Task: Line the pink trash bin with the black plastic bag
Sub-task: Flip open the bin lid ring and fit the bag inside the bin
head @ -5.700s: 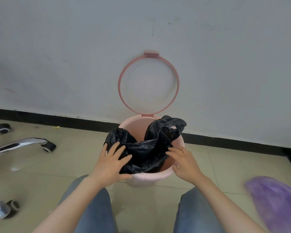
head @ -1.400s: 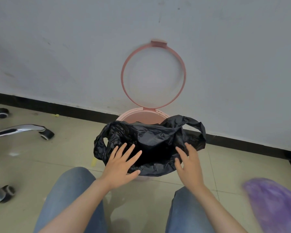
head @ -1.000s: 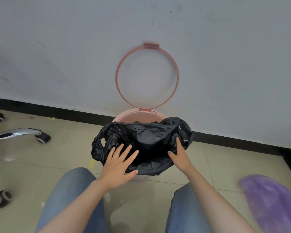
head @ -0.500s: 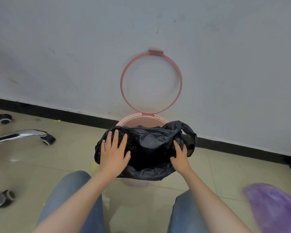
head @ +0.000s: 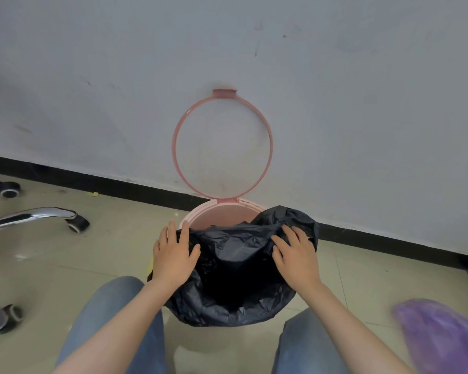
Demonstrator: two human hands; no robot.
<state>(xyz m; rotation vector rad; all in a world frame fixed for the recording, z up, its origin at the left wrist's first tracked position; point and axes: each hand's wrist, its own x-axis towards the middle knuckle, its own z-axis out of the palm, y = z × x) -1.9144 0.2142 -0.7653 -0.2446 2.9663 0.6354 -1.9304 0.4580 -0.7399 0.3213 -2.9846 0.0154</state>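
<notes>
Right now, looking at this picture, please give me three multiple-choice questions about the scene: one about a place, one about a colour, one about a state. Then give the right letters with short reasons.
1. Where is the pink ring of the trash bin?
A. Flipped up against the wall
B. Lying on the floor
C. Pressed down over the bag

2. What colour is the blurred object at the lower right?
A. Green
B. Purple
C. Yellow

3. How does the black plastic bag sit?
A. Folded flat on the floor
B. Draped over the near rim, far rim bare
C. Fully inside, out of sight

Answers: 1 A, the ring stands upright above the bin; 2 B, it shows purple; 3 B, the left hand and right hand press the bag on the near edge while pink rim shows behind.
</notes>
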